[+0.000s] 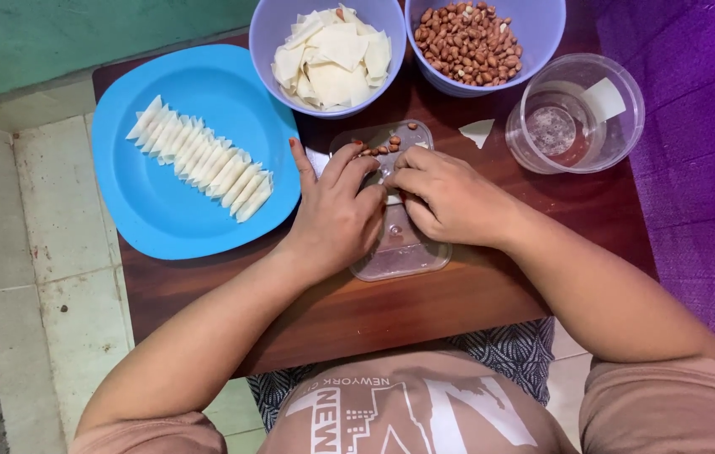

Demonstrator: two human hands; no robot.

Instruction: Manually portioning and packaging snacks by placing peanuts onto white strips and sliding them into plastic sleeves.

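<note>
Clear plastic lid point(399, 252) lies lengthwise near-to-far under both hands; left hand point(336, 220) and right hand point(450, 197) meet fingertip to fingertip, pinching a small pale wrapper between them.

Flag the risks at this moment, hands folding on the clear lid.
1. Loose peanuts sit by the fingers on the clear lid; a nudge could roll them off.
2. The clear water cup stands near the right hand; an elbow swing may tip it.
3. The left hand is close to the blue plate of folded wrappers.
</note>
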